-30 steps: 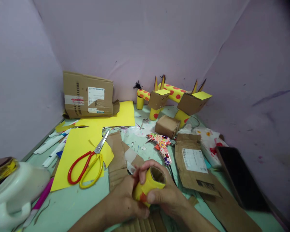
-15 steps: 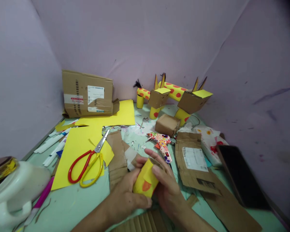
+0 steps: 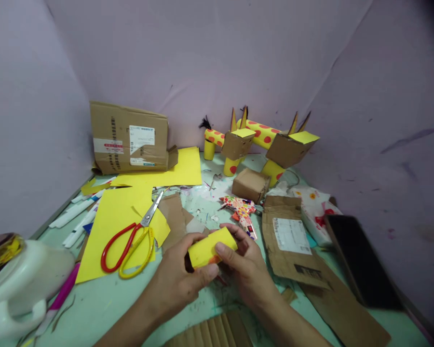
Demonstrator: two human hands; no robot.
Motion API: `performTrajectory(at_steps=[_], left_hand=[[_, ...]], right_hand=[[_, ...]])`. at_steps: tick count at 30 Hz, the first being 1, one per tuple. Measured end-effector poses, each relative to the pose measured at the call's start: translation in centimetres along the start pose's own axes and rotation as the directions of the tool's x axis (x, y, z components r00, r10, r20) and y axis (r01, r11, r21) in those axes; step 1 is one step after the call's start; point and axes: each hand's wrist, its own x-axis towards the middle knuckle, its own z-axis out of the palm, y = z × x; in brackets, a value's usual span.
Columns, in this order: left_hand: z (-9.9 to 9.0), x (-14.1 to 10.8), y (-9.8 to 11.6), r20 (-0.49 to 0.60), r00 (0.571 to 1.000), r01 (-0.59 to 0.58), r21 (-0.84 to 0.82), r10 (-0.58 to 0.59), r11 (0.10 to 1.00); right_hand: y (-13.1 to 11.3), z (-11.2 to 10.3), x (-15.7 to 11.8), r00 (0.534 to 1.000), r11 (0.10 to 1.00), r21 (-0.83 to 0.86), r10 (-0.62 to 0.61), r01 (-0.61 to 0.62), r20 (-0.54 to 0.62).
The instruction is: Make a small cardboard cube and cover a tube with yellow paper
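Note:
Between my two hands is a short yellow paper tube [image 3: 206, 246] with an orange-red spot, held nearly level above the table. My left hand [image 3: 184, 274] is closed round its left end, thumb along the lower side. My right hand [image 3: 248, 260] grips the right end, with the thumb pressed on the front and the fingers behind, partly hidden. Just beyond the hands lies a flower-patterned glue gun [image 3: 241, 210]. To the left, scissors [image 3: 144, 231] with one red and one yellow handle rest half open on yellow paper [image 3: 110, 231].
Two giraffe-like figures [image 3: 238, 142] of spotted tubes and cardboard stand at the back, near a small cardboard box [image 3: 251, 184]. Cardboard pieces [image 3: 289, 241] and a phone [image 3: 361, 260] lie right. A white mug [image 3: 32, 279] stands left; a large carton [image 3: 130, 140] leans behind.
The tube has been turned from a steep tilt to nearly level, its spot now lower and mostly covered. My left hand has shifted slightly left and up round its end.

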Motion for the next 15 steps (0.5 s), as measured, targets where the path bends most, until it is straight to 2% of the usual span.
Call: performTrajectory(at_steps=[3, 7, 10, 12, 15], left_hand=[[-0.3, 0.2, -0.1, -0.075, 0.997, -0.003, -0.006, 0.003, 1.0], [-0.9, 0.4, 0.1, -0.105, 0.994, 0.012, 0.017, -0.01, 1.0], [-1.7, 0.5, 0.4, -0.154, 0.988, 0.021, 0.089, -0.007, 0.996], [-2.1, 0.5, 0.5, -0.175, 0.985, 0.03, 0.154, -0.003, 0.988], [-2.6, 0.5, 0.4, -0.168, 0.985, 0.013, 0.239, 0.028, 0.971]], right_hand=[[0.3, 0.0, 0.0, 0.998, 0.999, -0.013, -0.041, 0.041, 0.039], [-0.1, -0.3, 0.1, 0.996, 0.994, -0.088, -0.063, 0.069, 0.061], [-1.2, -0.8, 0.4, 0.976, 0.934, -0.301, -0.216, 0.195, -0.039], [-1.9, -1.0, 0.6, 0.96, 0.871, -0.438, -0.275, 0.223, -0.058], [-2.4, -0.8, 0.6, 0.977, 0.851, -0.494, -0.213, 0.18, -0.01]])
